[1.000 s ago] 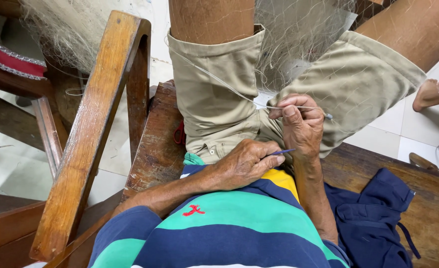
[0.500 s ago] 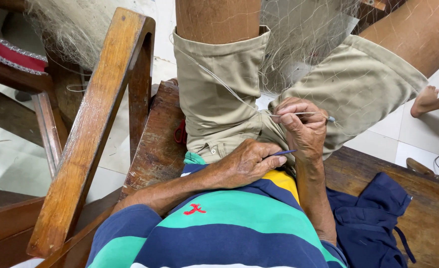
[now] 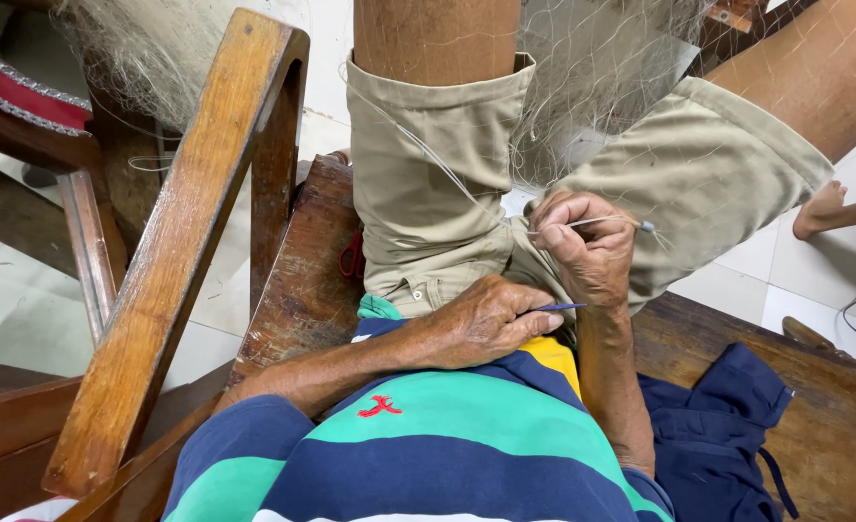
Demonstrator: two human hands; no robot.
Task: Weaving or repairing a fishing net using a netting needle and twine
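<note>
Right hand (image 3: 583, 251) still pinching cord (image 3: 583, 223), left hand (image 3: 481, 324) unmoved on blue needle (image 3: 560, 307)

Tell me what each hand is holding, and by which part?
The left hand pinches a thin blue needle by its near end. The right hand grips a pale cord of the fishing net mid-length.

Blue needle (image 3: 559, 307): only the tip shows; the rest is hidden inside the closed left hand (image 3: 481, 324).
Red-handled object (image 3: 351, 259): left of the left hand, mostly hidden under the shorts (image 3: 428, 193); kind cannot be told.
Fishing net (image 3: 592, 68): above the left hand, cut off by the top edge; mesh too fine to trace.
Bare foot (image 3: 815, 208): far right of the left hand, another person's, cut off by the right edge.
Navy cloth (image 3: 718, 435): lower right of the left hand, cut off by the bottom edge.
</note>
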